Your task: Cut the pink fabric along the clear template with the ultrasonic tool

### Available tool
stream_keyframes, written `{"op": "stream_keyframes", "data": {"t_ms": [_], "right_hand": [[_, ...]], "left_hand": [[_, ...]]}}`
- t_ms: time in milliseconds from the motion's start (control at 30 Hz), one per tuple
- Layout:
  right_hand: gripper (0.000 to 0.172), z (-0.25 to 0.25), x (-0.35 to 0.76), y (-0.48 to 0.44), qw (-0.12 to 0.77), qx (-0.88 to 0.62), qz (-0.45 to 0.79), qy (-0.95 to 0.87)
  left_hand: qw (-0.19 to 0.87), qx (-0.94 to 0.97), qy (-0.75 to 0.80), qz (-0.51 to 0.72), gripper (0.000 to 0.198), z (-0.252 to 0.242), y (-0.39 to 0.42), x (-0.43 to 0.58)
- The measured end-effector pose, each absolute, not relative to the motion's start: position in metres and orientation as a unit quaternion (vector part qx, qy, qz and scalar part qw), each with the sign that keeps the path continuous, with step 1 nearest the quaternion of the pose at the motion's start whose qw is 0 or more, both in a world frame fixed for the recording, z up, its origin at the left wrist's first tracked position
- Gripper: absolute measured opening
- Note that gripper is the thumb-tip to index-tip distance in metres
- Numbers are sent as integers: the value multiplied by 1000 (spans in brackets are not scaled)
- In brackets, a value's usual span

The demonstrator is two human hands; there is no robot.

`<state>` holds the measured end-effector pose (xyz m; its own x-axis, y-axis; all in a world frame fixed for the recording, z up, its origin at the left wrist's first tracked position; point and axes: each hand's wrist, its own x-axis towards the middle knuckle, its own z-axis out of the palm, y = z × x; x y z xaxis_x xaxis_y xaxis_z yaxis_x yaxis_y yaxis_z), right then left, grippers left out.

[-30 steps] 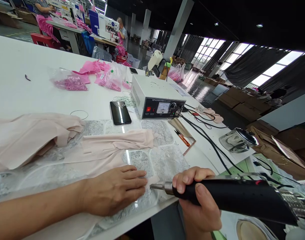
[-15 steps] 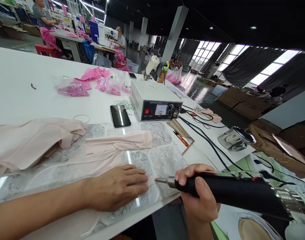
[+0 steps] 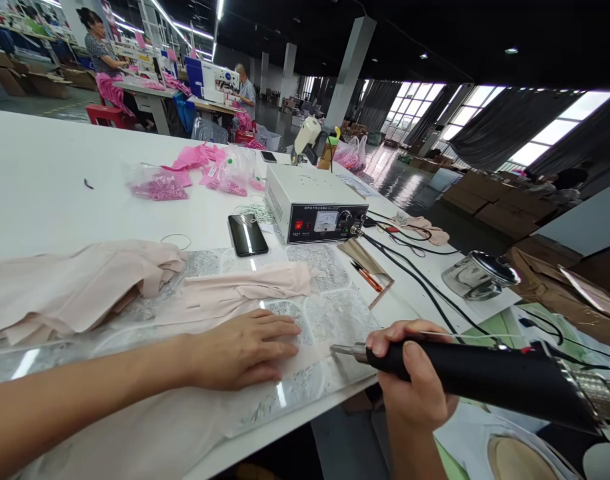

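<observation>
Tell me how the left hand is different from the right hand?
The left hand lies flat, palm down, on the pale pink fabric; the right hand is curled shut round the black tool. The left hand rests on the table; the right hand is held up at the table's edge. Both are bare.

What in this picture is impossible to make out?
Head view only:
- Pale fabric beneath the left hand: hidden by the palm.
- Black tool in the right hand: its rear is cut off by the right edge.
- Control box lettering: too small to read.
</observation>
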<state>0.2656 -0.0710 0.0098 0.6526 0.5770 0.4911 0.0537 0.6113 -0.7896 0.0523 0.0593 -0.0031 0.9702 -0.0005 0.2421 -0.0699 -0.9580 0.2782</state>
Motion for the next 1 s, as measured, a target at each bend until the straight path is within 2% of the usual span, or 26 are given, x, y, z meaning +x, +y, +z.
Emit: {"op": "stream_keyframes", "data": {"t_ms": [433,600,1000], "right_hand": [[6,7,267,-65,805,-416,144,-397],[6,8,267,-64,808,-424,145,-382],[8,8,268,-64,828,-418,161,-336]], "left_hand": [[138,987,-64,50,46,1,76,65],[133,987,-95,-9,46,9,81,76],[199,968,-134,-79,55,17,88,94]]}}
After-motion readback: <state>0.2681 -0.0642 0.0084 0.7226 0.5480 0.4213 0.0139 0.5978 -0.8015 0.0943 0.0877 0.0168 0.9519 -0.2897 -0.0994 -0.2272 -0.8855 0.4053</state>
